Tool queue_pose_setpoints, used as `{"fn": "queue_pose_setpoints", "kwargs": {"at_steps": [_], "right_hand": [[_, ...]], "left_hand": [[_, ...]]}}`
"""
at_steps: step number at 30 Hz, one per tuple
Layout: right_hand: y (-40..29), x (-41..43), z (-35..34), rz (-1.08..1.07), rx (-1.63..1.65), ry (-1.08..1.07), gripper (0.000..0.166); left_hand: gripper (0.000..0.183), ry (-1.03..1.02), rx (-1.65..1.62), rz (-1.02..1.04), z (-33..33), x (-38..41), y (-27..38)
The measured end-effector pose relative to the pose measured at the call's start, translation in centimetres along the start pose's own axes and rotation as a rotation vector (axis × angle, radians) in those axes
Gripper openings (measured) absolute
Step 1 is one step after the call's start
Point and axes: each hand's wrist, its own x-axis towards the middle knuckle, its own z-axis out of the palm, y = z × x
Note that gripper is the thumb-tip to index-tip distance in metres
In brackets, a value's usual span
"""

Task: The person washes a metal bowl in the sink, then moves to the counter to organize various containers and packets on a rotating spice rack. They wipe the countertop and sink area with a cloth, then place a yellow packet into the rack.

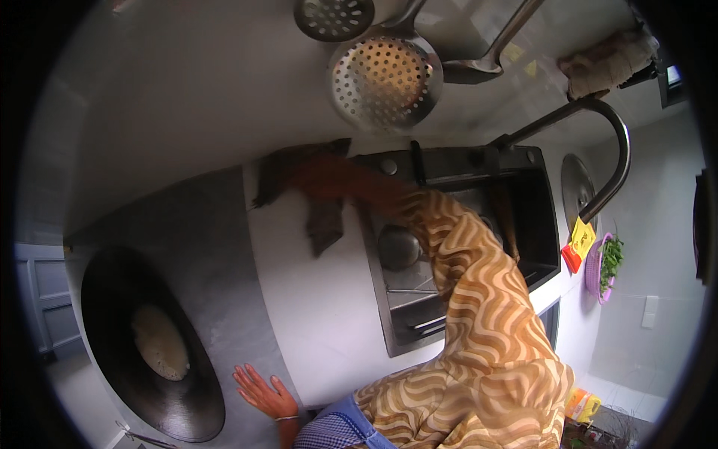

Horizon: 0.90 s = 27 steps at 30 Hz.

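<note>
Stretched across the sink (374,269), my right arm in a brown wavy-patterned sleeve ends in my right hand (320,175), blurred and in shade. It grips a dark grey cloth (325,224) at the back of the white counter (303,297), near the wall. The cloth's ends stick out around the hand. Low in the view, my left hand (266,391) wears a bracelet and holds nothing, its fingers spread. It is by the dark grey cooktop surface (224,314), right of a black wok (190,387) with cloudy pale liquid (160,342) inside; I cannot tell whether it touches the surface.
A perforated skimmer (387,84), a slotted utensil (334,17) and a metal turner (477,70) hang on the wall. The curved faucet (620,134) arches at the sink's right. Beyond stand a pot lid (575,185), a yellow-red packet (580,241) and a purple basket (593,275) of greens.
</note>
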Motion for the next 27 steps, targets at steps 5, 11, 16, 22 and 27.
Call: {"fn": "queue_pose_setpoints", "kwargs": {"at_steps": [5,11,16,22,27], "right_hand": [[-1.2,-3.8,-5.2,0.153,-0.348,-0.208,0.035],[-3.6,-7.6,-8.5,0.605,-0.311,-0.056,0.033],[-5.0,-12.3,-11.8,0.768,-0.336,0.115,0.031],[-3.1,-21.2,-15.7,0.975,-0.420,0.156,0.027],[-3.2,-23.6,-13.7,0.979,-0.965,0.080,0.023]], "left_hand": [[0.061,0.002,0.035,-0.017,-0.2,0.2,0.2],[0.063,0.001,0.038,-0.050,0.1,-0.3,-0.1],[0.065,0.005,0.014,-0.054,-0.6,0.0,0.3],[0.066,0.025,-0.048,-0.035,-1.0,-0.1,0.4],[0.066,0.052,-0.051,-0.027,-0.7,-0.1,0.3]]}}
